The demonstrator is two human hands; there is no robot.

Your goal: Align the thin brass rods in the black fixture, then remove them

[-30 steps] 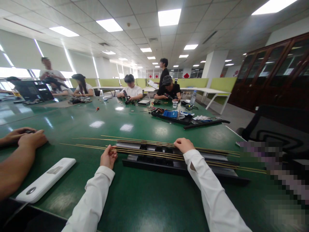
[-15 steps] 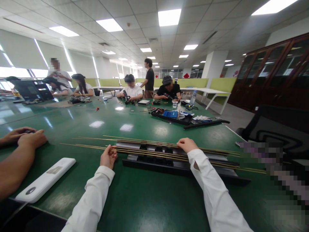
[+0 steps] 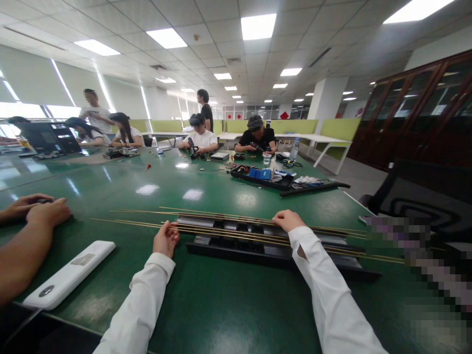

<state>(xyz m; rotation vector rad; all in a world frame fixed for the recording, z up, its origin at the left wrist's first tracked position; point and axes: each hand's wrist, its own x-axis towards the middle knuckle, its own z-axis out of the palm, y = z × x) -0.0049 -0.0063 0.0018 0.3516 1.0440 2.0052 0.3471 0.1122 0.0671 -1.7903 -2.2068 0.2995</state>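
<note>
Several long thin brass-coloured rods (image 3: pixel 140 224) stretch left to right above dark metal channels (image 3: pixel 236 250) on the green table. Small black blocks (image 3: pixel 241 228) sit inside the channels. At the left end of the channels, my left hand (image 3: pixel 166 241) is closed, with thumb and fingertips pinching the front rods. My right hand (image 3: pixel 289 221) is pinched shut over a rod of the back group, past the middle of the channels. Its fingertips are partly hidden, so how many rods it grips is unclear.
A white oblong device (image 3: pixel 72 274) lies to the left, near another person's hands (image 3: pixel 46 209). Farther back are a black tray (image 3: pixel 263 178) of tools and a water bottle (image 3: pixel 295 149). Co-workers sit across the table. A black chair (image 3: pixel 424 206) stands at the right.
My right hand has slid slightly to the right, and one back rod has shifted a little the same way. My left hand stays put. A standing person in the background has moved left.
</note>
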